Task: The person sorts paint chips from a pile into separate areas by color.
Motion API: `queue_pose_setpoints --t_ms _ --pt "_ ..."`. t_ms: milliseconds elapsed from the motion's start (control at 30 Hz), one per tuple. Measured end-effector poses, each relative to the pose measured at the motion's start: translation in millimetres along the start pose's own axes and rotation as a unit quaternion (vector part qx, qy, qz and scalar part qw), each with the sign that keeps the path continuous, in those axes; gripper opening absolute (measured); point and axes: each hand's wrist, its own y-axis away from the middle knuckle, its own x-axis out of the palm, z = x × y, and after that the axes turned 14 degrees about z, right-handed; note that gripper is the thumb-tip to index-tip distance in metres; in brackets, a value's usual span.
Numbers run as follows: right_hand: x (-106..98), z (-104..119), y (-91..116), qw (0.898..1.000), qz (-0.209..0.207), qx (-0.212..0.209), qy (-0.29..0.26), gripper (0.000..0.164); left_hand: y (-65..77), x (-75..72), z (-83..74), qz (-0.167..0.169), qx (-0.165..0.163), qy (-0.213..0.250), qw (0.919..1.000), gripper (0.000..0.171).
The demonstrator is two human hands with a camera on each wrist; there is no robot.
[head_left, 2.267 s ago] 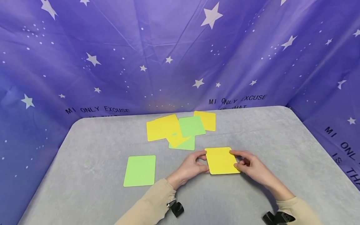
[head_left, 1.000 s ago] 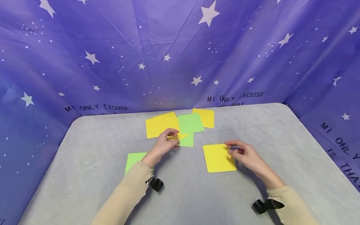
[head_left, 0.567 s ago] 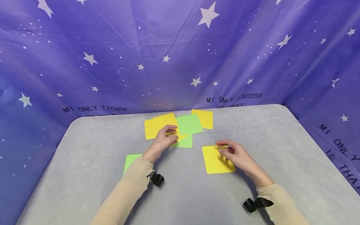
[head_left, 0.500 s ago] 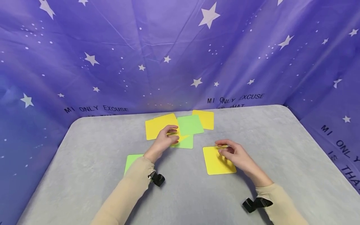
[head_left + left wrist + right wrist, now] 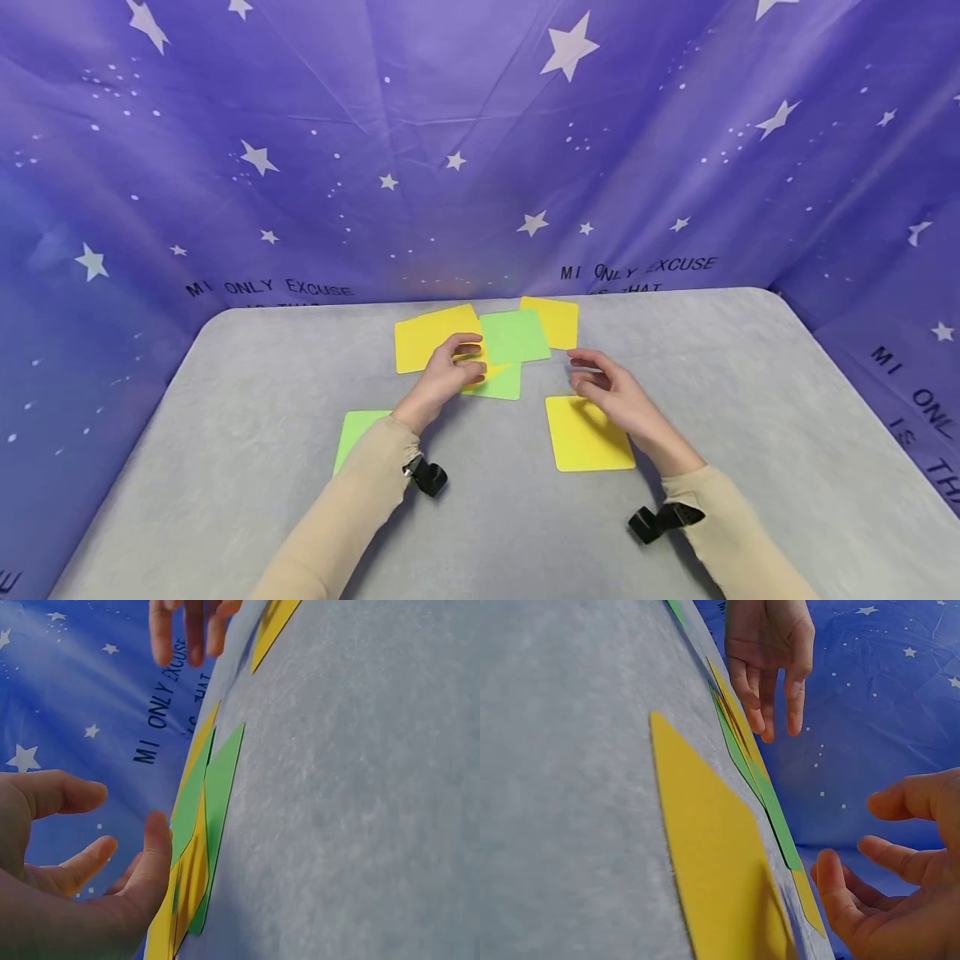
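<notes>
In the head view my left hand hovers over the overlapping pile of square cards, fingers loosely bent and nothing in them. Under and around it show a yellow card, a green card and the corner of a lower green card. My right hand floats above the far right part of a single yellow card, thumb and fingers apart. The right wrist view shows a gap between that hand's fingers and the yellow card. A separate green card lies partly hidden beneath the left sleeve.
Another yellow card sticks out behind the pile at the right. All cards lie on a grey table, backed by a purple star-printed cloth. Black wrist cameras are strapped to both sleeves.
Both hands held the single yellow card by its sides at first, then let go. My left hand moved left and up over the pile; my right hand drifted left and farther up off the card.
</notes>
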Motion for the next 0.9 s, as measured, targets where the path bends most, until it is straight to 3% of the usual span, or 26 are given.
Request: queue_pose_setpoints --t_ms 300,567,767,900 --pt "0 -2 -17 1.000 0.015 -0.013 -0.011 0.049 -7.0 5.9 3.9 -0.002 0.018 0.008 0.9998 0.051" --pt "-6 -1 -31 1.000 -0.001 -0.019 0.007 0.050 -15.3 9.4 2.2 0.000 0.009 0.010 0.9999 0.051" --pt "-3 -3 -45 0.999 -0.015 0.006 0.039 0.053 -19.2 9.0 5.1 -0.001 -0.016 0.036 0.9992 0.049" --pt "1 -4 -50 0.999 -0.013 0.022 0.043 0.056 -19.1 7.6 6.1 -0.006 -0.016 0.053 0.9985 0.048"
